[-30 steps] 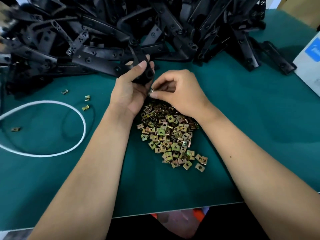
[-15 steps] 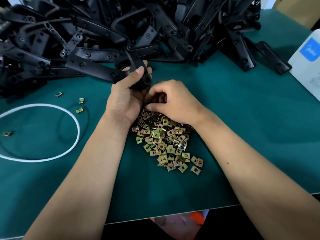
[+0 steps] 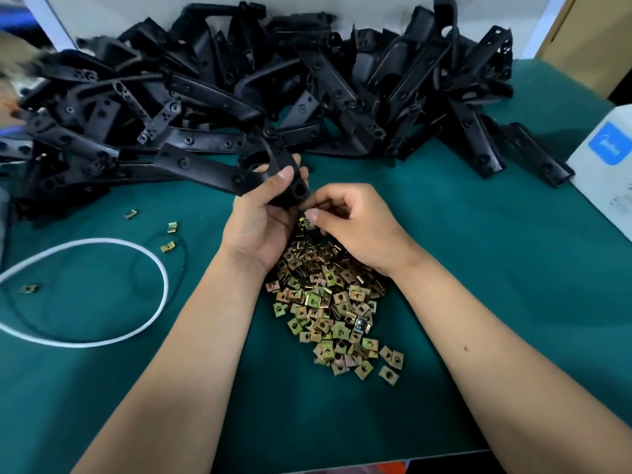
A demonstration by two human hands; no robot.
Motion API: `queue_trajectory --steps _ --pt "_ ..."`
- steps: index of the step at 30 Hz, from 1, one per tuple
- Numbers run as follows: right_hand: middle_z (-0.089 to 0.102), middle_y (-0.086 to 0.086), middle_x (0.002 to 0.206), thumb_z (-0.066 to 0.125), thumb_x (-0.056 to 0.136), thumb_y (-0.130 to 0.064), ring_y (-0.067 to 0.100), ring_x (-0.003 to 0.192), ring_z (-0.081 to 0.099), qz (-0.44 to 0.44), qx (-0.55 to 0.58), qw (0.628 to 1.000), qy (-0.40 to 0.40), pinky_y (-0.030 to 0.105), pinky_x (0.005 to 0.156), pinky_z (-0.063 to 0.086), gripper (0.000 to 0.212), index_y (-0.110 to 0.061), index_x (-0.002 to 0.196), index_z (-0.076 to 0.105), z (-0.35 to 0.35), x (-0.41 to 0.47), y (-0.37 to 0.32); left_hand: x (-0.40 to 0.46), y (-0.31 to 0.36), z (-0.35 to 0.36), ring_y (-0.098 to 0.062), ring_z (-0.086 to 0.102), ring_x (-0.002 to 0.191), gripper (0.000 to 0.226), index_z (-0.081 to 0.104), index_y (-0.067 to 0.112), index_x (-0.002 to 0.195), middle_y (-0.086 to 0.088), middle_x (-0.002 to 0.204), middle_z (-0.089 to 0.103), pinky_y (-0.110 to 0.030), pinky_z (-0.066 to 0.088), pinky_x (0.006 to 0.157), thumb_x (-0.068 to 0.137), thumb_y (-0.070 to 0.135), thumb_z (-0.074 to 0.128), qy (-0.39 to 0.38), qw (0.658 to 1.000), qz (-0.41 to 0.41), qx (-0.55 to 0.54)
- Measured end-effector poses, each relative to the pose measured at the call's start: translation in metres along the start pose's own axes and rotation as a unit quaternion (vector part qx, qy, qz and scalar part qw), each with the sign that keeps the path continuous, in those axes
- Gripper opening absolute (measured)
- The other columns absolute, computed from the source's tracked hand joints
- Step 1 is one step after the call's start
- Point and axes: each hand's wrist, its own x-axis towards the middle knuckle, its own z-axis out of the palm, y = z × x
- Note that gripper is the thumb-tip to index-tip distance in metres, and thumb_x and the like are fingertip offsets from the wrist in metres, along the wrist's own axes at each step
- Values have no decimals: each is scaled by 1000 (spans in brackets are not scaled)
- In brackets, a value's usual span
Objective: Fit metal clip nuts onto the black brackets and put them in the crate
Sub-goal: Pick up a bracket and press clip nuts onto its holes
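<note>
Brackets (image 3: 260,80) of black plastic lie heaped in a long pile across the far side of the green table (image 3: 513,268), reaching nearly from the left edge to a white box (image 3: 605,155) with a blue label at the right edge. Bare green surface lies open to the right of the arms and along the near edge; on the left a white cord (image 3: 150,265) loops over the mat. Between the forearms a mound of clip nuts (image 3: 328,302) spreads toward the near edge, with loose nuts (image 3: 168,247) scattered on the left near the cord. No crate shows. One bracket (image 3: 219,171) is held just in front of the pile by the left hand (image 3: 260,217), fingers and thumb curled round its near end. The right hand (image 3: 359,224) sits just beside it, above the mound, thumb and forefinger pinching a single clip nut (image 3: 306,223) right below the bracket's end.
</note>
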Motion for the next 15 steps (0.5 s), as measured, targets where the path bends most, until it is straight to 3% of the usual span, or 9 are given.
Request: queue_trajectory --steps 4,9,12,15 --pt "78 -10 106 74 91 -6 3 104 71 -13 -22 999 -20 30 101 53 24 -18 110 80 -2 -1 -5 1 1 0 -12 73 97 61 60 2 135 -2 110 75 -28 59 78 76 12 71 2 1000 1 23" --pt "78 -6 91 83 83 -9 14 86 73 -10 8 1000 3 37 90 59 21 -25 96 78 -1 -3 -7 0 3 2 -14 73 93 75 49 -5 146 -11 116 68 -29 60 74 76 11 70 12 999 10 34" --pt "79 -6 87 81 86 -9 10 70 71 -4 37 999 -3 24 71 58 19 -26 95 79 -1 -4 -6 0 3 3 -14 73 90 73 51 -5 144 -13 117 66 -28 59 69 76 12 69 15 999 11 46" --pt "77 -10 83 75 90 -7 4 65 67 -5 45 999 -16 16 68 52 29 -36 97 77 -1 -3 -5 2 3 1 -14 73 92 63 57 -3 137 -9 111 71 -29 59 71 77 10 69 16 998 10 52"
